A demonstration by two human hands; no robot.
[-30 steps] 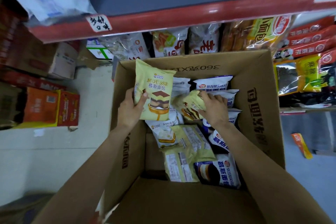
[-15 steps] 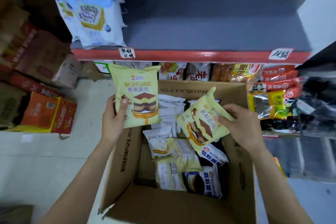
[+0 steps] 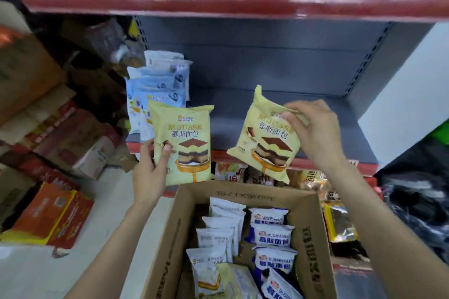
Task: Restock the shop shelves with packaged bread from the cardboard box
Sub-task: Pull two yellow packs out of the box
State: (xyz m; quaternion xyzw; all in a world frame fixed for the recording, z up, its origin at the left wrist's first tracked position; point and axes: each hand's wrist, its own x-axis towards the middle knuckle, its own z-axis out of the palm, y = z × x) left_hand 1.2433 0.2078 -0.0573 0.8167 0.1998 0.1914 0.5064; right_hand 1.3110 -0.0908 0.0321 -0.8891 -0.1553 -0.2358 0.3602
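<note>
At far left, stacked cartons (image 3: 60,143) and an orange box (image 3: 51,213) sit on the floor, smeared by motion so their print cannot be read. Next, pale blue packets (image 3: 158,94) stand at the left end of the grey shelf (image 3: 279,109), their lower parts hidden behind the yellow packet in front. The left hand (image 3: 150,172) grips that left mousse bread packet (image 3: 184,145) by its lower left edge, thumb across the front, holding it upright over the shelf's red lip. The right mousse bread packet (image 3: 264,143) hangs tilted, pinched at its top right corner by the right hand (image 3: 313,131), whose fingers cover part of the label. Below, the cardboard box (image 3: 313,238) stands open, white and blue bread packets (image 3: 269,238) lined up inside; its near end is cut off by the frame. Behind the box, goods on the lower shelf (image 3: 313,179) are mostly hidden. At far right, dark bags (image 3: 418,201) are too blurred to identify.
</note>
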